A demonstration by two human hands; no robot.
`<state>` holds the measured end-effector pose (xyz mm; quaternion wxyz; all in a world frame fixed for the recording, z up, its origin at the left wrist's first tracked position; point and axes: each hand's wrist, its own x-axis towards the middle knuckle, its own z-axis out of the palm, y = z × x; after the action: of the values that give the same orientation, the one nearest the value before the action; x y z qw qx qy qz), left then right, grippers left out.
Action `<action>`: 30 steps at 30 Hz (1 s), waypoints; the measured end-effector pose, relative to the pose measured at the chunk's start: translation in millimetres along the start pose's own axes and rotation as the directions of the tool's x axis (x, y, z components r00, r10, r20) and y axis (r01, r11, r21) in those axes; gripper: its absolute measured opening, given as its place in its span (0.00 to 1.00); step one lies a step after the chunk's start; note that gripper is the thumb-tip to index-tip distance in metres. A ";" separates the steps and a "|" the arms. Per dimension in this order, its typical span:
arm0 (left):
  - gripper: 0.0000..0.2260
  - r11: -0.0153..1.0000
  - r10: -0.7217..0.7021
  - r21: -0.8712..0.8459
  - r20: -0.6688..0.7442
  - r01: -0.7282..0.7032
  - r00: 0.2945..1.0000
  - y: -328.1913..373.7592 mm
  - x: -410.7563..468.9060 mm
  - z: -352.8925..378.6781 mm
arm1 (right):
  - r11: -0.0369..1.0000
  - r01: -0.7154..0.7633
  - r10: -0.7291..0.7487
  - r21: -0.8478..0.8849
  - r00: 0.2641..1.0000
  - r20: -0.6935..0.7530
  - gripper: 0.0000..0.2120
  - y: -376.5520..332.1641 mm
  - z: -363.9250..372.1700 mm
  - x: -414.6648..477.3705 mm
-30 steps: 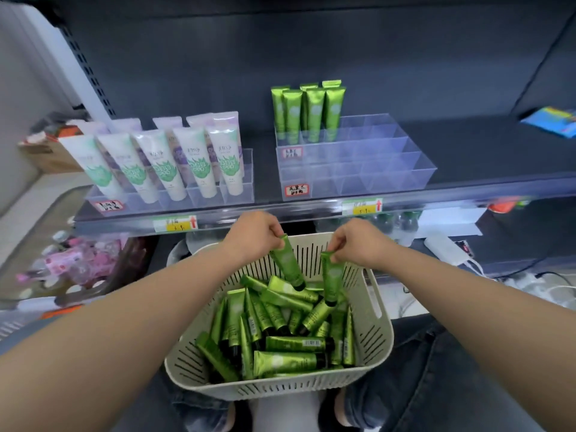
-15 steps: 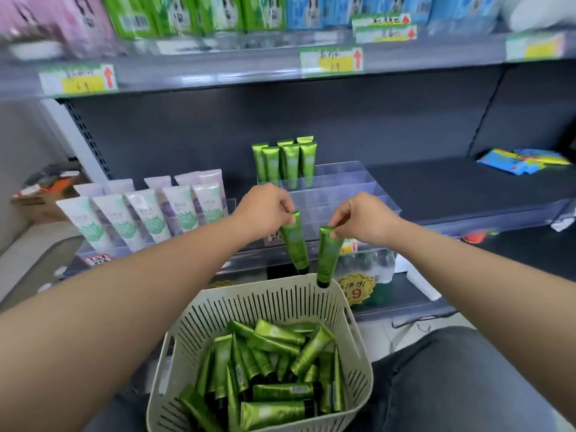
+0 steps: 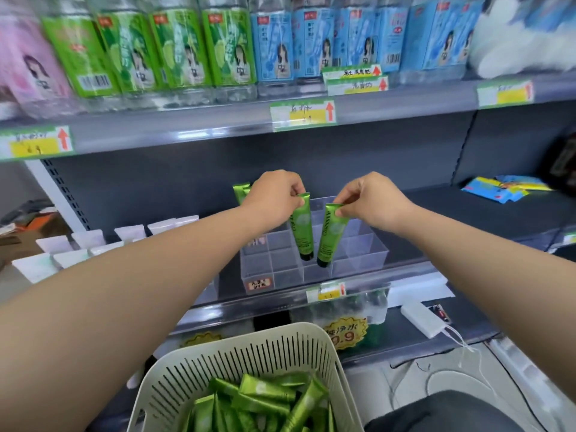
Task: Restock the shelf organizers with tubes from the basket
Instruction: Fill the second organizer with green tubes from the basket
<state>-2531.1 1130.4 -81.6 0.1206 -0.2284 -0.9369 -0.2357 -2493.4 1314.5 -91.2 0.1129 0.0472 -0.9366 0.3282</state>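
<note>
Two glossy green tubes hang cap-down over the clear, gridded plastic organizer (image 3: pixel 358 254). The left tube (image 3: pixel 302 229) is pinched at its flat crimp by the left hand (image 3: pixel 274 194), the right tube (image 3: pixel 328 235) likewise by the right hand (image 3: pixel 371 201). The left forearm (image 3: pixel 187 254) screens the organizer's upper left part. Below, a slotted basket (image 3: pixel 249 353) holds more tubes (image 3: pixel 268 397).

Upper-shelf bottles (image 3: pixel 174 51) motion-blurred, tops cut by top edge; price tags (image 3: pixel 302 115) writing unreadable. Stocked green tubes (image 3: pixel 240 191) at organizer (image 3: pixel 358 257) rear mostly hidden behind left hand (image 3: pixel 274 194). Crimp ends of left tube (image 3: pixel 301 226) & right tube (image 3: pixel 330 235) partly under fingers. White tubes (image 3: pixel 62 247) row partly covered by L forearm (image 3: pixel 156 275). Basket (image 3: pixel 249 353) cut at btm edge; its loose tubes (image 3: pixel 268 392) uncountable.
</note>
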 end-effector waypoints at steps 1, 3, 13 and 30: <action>0.04 1.000 0.002 -0.002 -0.005 -0.002 1.000 0.6 6.9 1.7 | 1.000 0.001 0.000 0.006 1.000 -0.014 0.06 2.9 -1.1 5.1; 0.04 1.000 0.006 -0.006 -0.016 -0.006 1.000 -0.2 21.6 6.0 | 1.000 -0.001 0.002 0.019 0.999 -0.046 0.06 9.1 -1.3 15.2; 0.01 0.998 0.042 -0.044 -0.076 -0.045 0.996 -19.5 95.3 37.9 | 0.999 0.006 0.001 0.041 0.987 -0.160 0.06 37.8 9.7 70.2; 0.04 0.993 0.115 0.000 -0.100 -0.116 0.988 -57.6 195.1 82.8 | 0.999 0.050 -0.044 0.021 0.976 -0.215 0.05 74.0 33.7 163.8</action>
<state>-2737.9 1198.7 -110.0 0.1800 -0.2707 -0.9141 -0.2421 -2670.4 1348.9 -121.8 0.2204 0.0351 -0.9132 0.3409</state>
